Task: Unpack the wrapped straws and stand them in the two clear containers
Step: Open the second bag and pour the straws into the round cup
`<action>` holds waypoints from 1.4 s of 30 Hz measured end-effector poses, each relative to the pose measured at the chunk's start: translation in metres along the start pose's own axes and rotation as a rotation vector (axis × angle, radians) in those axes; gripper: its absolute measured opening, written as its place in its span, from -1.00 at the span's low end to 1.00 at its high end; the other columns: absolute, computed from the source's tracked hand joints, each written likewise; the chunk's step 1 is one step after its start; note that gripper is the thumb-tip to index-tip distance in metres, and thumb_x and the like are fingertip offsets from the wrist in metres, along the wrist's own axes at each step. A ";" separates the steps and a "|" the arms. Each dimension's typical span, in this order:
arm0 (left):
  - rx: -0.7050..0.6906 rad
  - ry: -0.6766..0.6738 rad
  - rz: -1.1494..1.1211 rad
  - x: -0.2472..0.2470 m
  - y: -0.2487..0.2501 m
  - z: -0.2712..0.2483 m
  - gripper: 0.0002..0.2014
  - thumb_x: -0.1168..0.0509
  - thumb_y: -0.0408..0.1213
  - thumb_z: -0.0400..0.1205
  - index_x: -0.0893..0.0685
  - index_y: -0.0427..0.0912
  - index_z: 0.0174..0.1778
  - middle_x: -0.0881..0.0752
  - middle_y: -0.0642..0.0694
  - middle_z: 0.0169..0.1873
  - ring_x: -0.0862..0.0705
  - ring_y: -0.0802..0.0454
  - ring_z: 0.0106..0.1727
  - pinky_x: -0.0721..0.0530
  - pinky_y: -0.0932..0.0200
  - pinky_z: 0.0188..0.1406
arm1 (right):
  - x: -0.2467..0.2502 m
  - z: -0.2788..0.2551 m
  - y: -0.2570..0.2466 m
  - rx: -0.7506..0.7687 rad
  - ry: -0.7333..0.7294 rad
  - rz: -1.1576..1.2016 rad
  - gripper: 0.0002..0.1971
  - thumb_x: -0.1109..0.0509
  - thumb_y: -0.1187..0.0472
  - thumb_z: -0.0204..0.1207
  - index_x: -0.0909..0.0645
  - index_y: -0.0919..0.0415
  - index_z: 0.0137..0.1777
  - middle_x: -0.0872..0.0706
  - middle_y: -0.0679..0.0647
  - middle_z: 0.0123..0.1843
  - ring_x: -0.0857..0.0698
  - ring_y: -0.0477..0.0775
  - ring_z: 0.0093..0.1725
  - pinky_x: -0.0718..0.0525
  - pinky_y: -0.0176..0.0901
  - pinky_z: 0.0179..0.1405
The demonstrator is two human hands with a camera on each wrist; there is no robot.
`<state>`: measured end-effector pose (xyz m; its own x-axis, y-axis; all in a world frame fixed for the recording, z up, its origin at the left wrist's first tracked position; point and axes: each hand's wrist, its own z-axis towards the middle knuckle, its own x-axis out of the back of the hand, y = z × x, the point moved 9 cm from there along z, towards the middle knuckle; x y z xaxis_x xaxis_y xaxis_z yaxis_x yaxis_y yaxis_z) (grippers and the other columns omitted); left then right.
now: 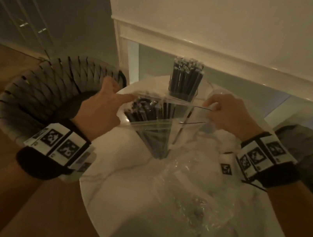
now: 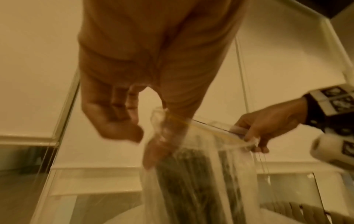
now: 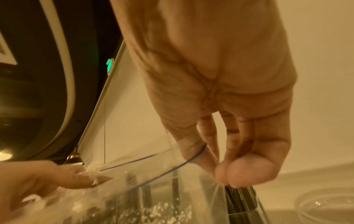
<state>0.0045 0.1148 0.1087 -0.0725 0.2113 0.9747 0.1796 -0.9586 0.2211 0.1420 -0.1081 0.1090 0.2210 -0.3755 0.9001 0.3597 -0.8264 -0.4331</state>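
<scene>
Woven grey cord is wrapping the round chair [image 1: 53,89] standing at the far left, just beside the white marble table [image 1: 117,204]. Next along, the left hand [image 1: 100,107] is pinching one side of the mouth of a clear plastic bag [image 1: 162,127], thumb and forefinger closed on the film while the other fingers are curling loosely. Inside that bag a bundle of black straws [image 1: 142,110] is leaning toward the left hand, its lower end pointing down at the tabletop. Behind the bag, toward the wall, a clear container [image 1: 182,91] is standing upright on the table, already packed with black straws [image 1: 187,74]. To the right, the right hand [image 1: 228,115] is gripping the opposite side of the bag's mouth, fingers bunched tight around the plastic, so the opening is being stretched wide between both hands. Nearer the front edge of the table, crumpled clear wrapping [image 1: 196,196] is lying loose. In the right wrist view, the rim of a second clear container [image 3: 323,204] is showing low at the right edge.
</scene>
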 end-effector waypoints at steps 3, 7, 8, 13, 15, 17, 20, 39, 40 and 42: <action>-0.166 -0.016 -0.299 -0.001 0.020 0.003 -0.08 -0.52 -0.48 0.31 -0.26 -0.07 0.57 -0.20 -0.16 0.53 -0.33 -0.01 0.45 -0.50 0.28 0.33 | -0.008 -0.006 -0.010 0.056 0.015 0.005 -0.75 -0.29 0.37 0.48 -0.69 0.16 0.08 -0.76 0.19 -0.05 -0.69 0.24 0.04 -0.54 -0.05 0.14; -0.210 0.044 -0.828 -0.009 0.041 0.001 -0.30 -0.46 -0.55 0.39 -0.46 0.06 0.39 -0.56 0.14 0.24 -0.57 0.33 0.21 -0.61 0.40 0.12 | -0.035 -0.028 -0.025 0.160 -0.066 0.182 -0.88 -0.29 0.28 0.55 -0.66 0.11 -0.10 -0.71 0.08 -0.28 -0.67 0.06 -0.25 -0.57 -0.17 -0.27; -0.183 0.071 -0.882 -0.011 0.037 0.001 -0.38 -0.45 -0.56 0.41 -0.54 0.04 0.33 -0.63 0.11 0.13 -0.63 0.30 0.10 -0.63 0.43 0.00 | -0.036 -0.030 -0.023 0.155 -0.048 0.198 -0.89 -0.32 0.25 0.55 -0.69 0.15 -0.11 -0.71 0.09 -0.29 -0.66 0.02 -0.28 -0.55 -0.24 -0.27; -0.271 0.322 -0.233 0.001 0.014 -0.003 -0.48 -0.44 -0.54 0.44 -0.65 -0.07 0.30 -0.53 -0.09 -0.15 -0.52 -0.01 -0.19 -0.60 0.14 -0.25 | -0.011 -0.037 -0.003 0.107 0.139 0.233 -0.82 -0.28 0.44 0.48 -0.61 0.37 -0.34 -0.60 0.23 -0.45 -0.49 -0.03 -0.48 -0.38 -0.59 -0.46; -0.211 0.248 -0.218 -0.008 0.015 -0.002 -0.36 -0.46 -0.45 0.46 -0.48 -0.02 0.46 -0.45 -0.06 -0.09 -0.43 0.07 -0.12 -0.58 0.15 -0.14 | -0.013 -0.039 -0.009 0.099 0.136 0.272 -0.79 -0.25 0.48 0.47 -0.58 0.35 -0.38 -0.62 0.24 -0.46 -0.46 -0.08 -0.47 -0.39 -0.59 -0.46; -0.215 0.166 -0.357 -0.012 0.030 -0.002 -0.18 -0.49 -0.37 0.44 -0.26 -0.05 0.59 -0.45 -0.03 -0.02 -0.44 0.09 -0.17 -0.51 0.34 -0.10 | -0.020 -0.039 -0.020 0.095 0.112 0.310 -0.77 -0.23 0.42 0.52 -0.62 0.19 -0.29 -0.63 0.01 -0.43 -0.56 -0.16 -0.44 -0.45 -0.61 -0.41; -0.165 0.087 -0.533 -0.010 0.032 -0.001 -0.04 -0.50 -0.44 0.38 -0.12 -0.01 0.63 -0.46 0.00 0.02 -0.54 0.09 -0.27 -0.60 0.34 -0.22 | -0.027 -0.040 -0.023 0.091 0.051 0.397 -0.76 -0.20 0.37 0.59 -0.69 0.14 -0.05 -0.69 -0.05 -0.30 -0.66 -0.22 -0.39 -0.58 -0.47 -0.40; 0.151 -0.068 -1.276 -0.039 0.043 0.006 -0.77 -0.51 -0.38 0.40 -0.62 -0.15 -0.12 -0.63 0.05 -0.40 -0.63 0.08 -0.27 -0.68 -0.05 0.01 | -0.035 -0.045 -0.012 0.126 0.100 0.360 -0.72 -0.32 0.50 0.43 -0.75 0.28 0.06 -0.74 0.08 -0.19 -0.64 -0.05 -0.22 -0.42 -0.71 -0.28; 0.162 -0.064 -1.119 -0.041 0.041 0.008 -0.70 -0.55 -0.29 0.38 -0.58 -0.12 -0.08 -0.58 0.09 -0.43 -0.58 0.15 -0.33 -0.68 0.04 -0.12 | -0.031 -0.046 -0.007 0.118 0.146 0.340 -0.69 -0.28 0.53 0.42 -0.75 0.31 0.06 -0.73 0.09 -0.18 -0.63 -0.02 -0.20 -0.42 -0.70 -0.27; 0.156 -0.052 -0.844 -0.041 0.037 0.012 -0.53 -0.57 -0.15 0.36 -0.48 -0.05 0.06 -0.55 0.06 -0.45 -0.57 0.16 -0.43 -0.61 0.17 -0.34 | -0.027 -0.047 0.002 0.082 0.210 0.341 -0.63 -0.22 0.57 0.41 -0.74 0.32 0.09 -0.75 0.13 -0.10 -0.65 0.02 -0.12 -0.43 -0.58 -0.21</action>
<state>0.0256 0.0733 0.0769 -0.1982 0.8538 0.4815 0.2184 -0.4404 0.8708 0.0943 -0.1195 0.0857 0.1533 -0.7070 0.6904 0.3711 -0.6063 -0.7033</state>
